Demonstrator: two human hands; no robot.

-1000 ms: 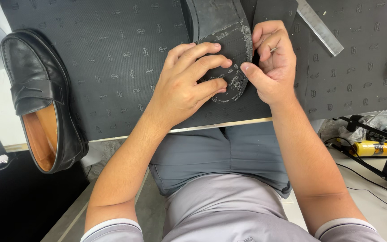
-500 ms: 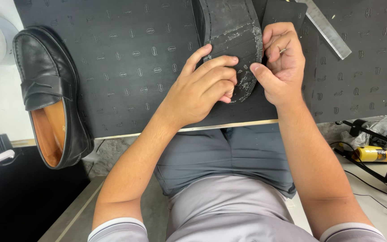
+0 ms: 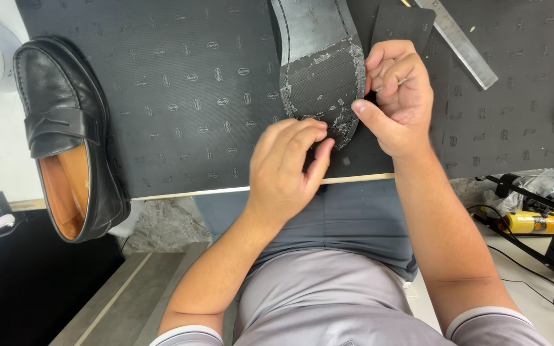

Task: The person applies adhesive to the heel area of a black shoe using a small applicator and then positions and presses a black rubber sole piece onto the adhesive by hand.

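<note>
Left hand, fingers curled and holding nothing, touches the worn grey upturned shoe sole at its heel end. Its long axis runs toward 12 o'clock (heel nearest). Right hand pinches its 3 o'clock edge.

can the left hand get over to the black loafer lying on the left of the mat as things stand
Probably yes. The left hand rests at the upturned shoe sole, and only bare black rubber mat lies between it and the black loafer. Its fingers appear to hold nothing.
</note>
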